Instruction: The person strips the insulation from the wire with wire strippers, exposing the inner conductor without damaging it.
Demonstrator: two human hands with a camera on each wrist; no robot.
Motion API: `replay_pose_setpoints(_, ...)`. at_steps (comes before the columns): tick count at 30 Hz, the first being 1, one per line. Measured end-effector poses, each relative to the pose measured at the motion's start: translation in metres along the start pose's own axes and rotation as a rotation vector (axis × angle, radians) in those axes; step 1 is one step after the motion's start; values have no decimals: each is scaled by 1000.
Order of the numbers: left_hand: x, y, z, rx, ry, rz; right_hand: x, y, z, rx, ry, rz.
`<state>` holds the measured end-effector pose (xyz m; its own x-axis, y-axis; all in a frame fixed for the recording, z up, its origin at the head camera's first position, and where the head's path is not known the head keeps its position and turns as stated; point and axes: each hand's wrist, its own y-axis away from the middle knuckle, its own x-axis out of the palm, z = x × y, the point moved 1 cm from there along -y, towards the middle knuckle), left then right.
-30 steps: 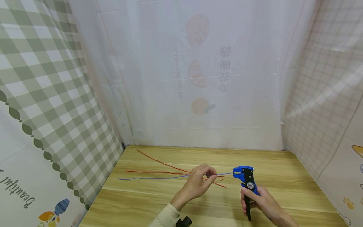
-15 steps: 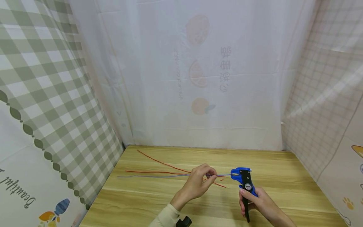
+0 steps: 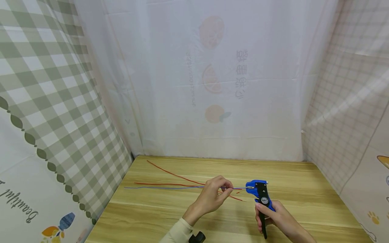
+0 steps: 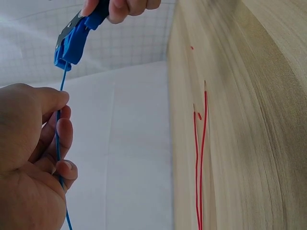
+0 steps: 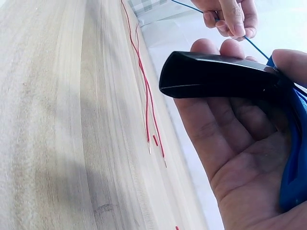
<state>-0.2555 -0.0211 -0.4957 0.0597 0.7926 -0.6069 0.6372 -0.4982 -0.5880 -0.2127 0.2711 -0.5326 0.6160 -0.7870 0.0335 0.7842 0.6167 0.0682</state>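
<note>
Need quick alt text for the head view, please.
Left hand pinches a blue wire whose end sits in a blue wire stripper gripped by the right hand. Two red wires lie on the wooden table.

From the head we look forward and down over the wooden table (image 3: pixel 158 216) at some distance. Our wrist cameras sit close by each palm, both sharing the red wires (image 4: pixel 199 158) and blue wire (image 5: pixel 256 48).

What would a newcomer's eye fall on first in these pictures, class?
First, the blue wire stripper gripped in the right hand above the wooden table, its head closed around the end of a blue wire. The left hand pinches that wire beside the tool. Two red wires lie on the table behind.
</note>
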Motion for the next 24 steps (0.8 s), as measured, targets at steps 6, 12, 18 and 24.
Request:
replay_pose_setpoints(6,1,0,1,28,-14,-8,0,0,0,1,3,8)
replay_pose_setpoints(12,1,-1,1,16,-11,7,1,1,0,9,1,11)
replay_pose_setpoints(18,0,-1,0,11,-13,16,2,0,1,3,-13,13)
replay_pose_setpoints(24,0,-1,0,26,-22,20,3,1,3,20,-13,5)
